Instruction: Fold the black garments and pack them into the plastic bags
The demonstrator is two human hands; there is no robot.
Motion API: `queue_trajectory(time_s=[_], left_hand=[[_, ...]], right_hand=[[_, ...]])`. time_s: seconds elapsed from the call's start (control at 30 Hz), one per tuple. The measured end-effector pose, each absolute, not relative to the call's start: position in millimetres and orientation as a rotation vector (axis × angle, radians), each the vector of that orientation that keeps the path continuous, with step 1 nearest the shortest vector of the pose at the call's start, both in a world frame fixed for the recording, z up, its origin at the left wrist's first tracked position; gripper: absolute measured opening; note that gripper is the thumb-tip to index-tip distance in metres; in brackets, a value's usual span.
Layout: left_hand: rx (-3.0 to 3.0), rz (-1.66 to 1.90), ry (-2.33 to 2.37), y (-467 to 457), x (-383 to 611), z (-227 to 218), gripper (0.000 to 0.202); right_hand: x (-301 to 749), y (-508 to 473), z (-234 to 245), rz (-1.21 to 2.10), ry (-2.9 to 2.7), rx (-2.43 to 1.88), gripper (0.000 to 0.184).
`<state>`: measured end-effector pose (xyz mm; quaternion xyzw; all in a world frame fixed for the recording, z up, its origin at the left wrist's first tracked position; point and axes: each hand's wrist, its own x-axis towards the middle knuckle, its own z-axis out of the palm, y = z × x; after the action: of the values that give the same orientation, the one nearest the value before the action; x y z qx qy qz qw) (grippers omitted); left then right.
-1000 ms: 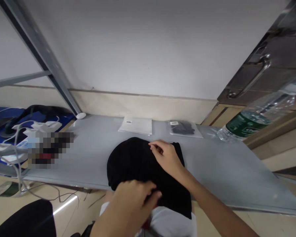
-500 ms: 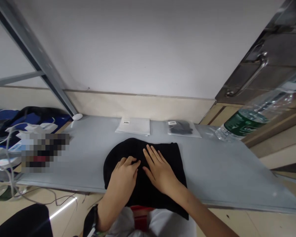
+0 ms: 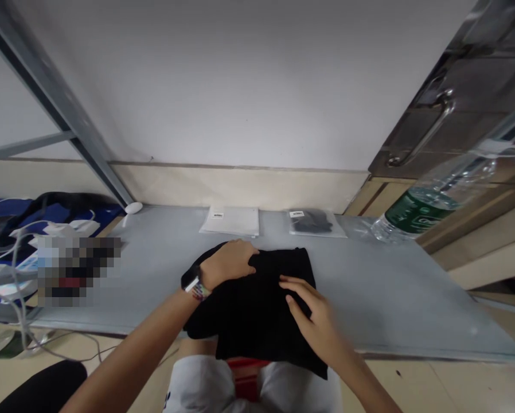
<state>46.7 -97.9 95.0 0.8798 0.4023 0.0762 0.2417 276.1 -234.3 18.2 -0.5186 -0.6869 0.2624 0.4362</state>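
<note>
A piece of black cloth (image 3: 261, 310) lies on the grey tabletop, its near part hanging over the front edge above my lap. My left hand (image 3: 229, 263), with a dark watch and a patterned band at the wrist, is at the cloth's far left part. Its fingers are bent and closed on the fabric, though most of the fingertips are hidden. My right hand (image 3: 313, 312) rests at the cloth's right side, fingers stretched out and thumb apart.
Behind the cloth lie a white packet (image 3: 231, 221) and a clear packet with dark contents (image 3: 312, 222). A green-labelled bottle (image 3: 421, 213) is at the right. White power strips and cables (image 3: 20, 281) crowd the left end. A wall stands behind the grey table (image 3: 395, 298).
My left hand has moved away from me to the cloth's far edge. My right hand has drawn back to the right. The cloth's left outline has changed and now has a notch near the front.
</note>
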Motion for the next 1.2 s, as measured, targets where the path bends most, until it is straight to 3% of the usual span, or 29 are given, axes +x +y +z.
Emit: queue_trajectory(time_s=[0.17,0.37,0.47,0.5,0.6,0.67,0.8,0.93,1.2], left_hand=[[2.255,0.043,1.068,-63,54,88,0.033],[2.193,-0.015,0.8,-56,51,107,0.017],[2.06,0.112,0.744,-63,40,124,0.016],[1.99,0.191,0.733,-67,37,129,0.019],[1.725,0.479,0.717,-78,34,135,0.031],[1.521,0.689,0.722,-88,39,130,0.036],[1.095,1.031,0.847,-110,63,103,0.045],[0.813,1.153,0.877,-131,85,83,0.052],[0.907,1.184,0.806,-139,90,83,0.05]], right_hand=[[283,-256,12,0.583,-1.739,-1.28,0.026],[283,-259,13,0.638,-1.702,-1.238,0.024],[276,-254,14,0.816,-1.529,-1.217,0.019],[273,-251,14,0.902,-1.42,-1.196,0.024],[258,-240,17,1.174,-1.065,-1.056,0.067],[247,-229,21,1.349,-0.965,-0.914,0.075],[225,-202,30,1.581,-0.837,-0.727,0.055],[213,-179,36,1.612,-0.559,-0.742,0.035],[220,-169,48,1.55,-0.493,-0.783,0.021]])
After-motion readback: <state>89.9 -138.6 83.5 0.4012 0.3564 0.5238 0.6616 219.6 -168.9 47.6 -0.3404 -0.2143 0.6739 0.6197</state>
